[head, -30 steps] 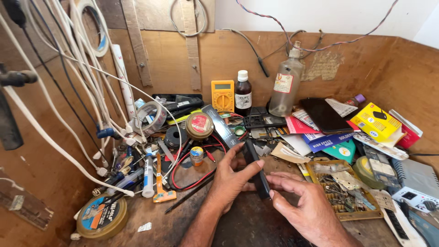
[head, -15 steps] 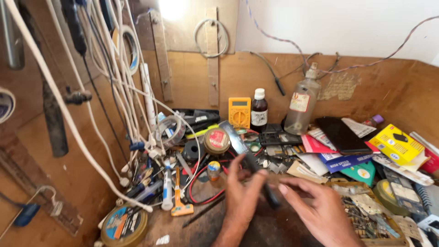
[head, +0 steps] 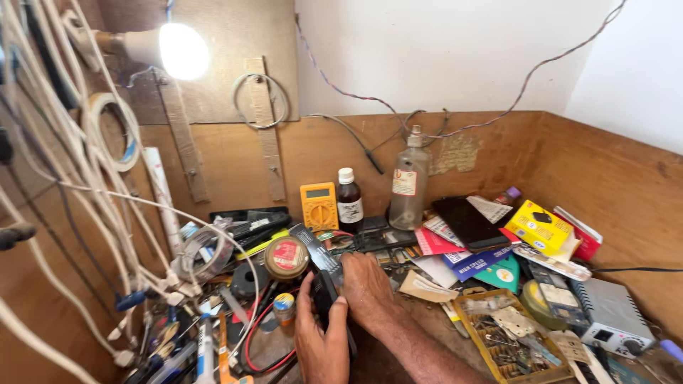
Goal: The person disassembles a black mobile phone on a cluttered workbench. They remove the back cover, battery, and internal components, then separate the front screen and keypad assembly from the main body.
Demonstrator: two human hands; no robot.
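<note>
both hands grip a dark phone [head: 329,302] held just above the bench [head: 441,334], right in front of the round tin [head: 286,257]. the left hand [head: 321,341] wraps it from below, thumb pinching its face; the right hand [head: 366,284] clamps over its top, fingers curled. risks, as i judge them: the phone could slip from that tight squeeze and land on the red wire [head: 257,334] and tools left of the tin, or a shifting elbow could knock the parts tray [head: 512,334] well right of the tin
</note>
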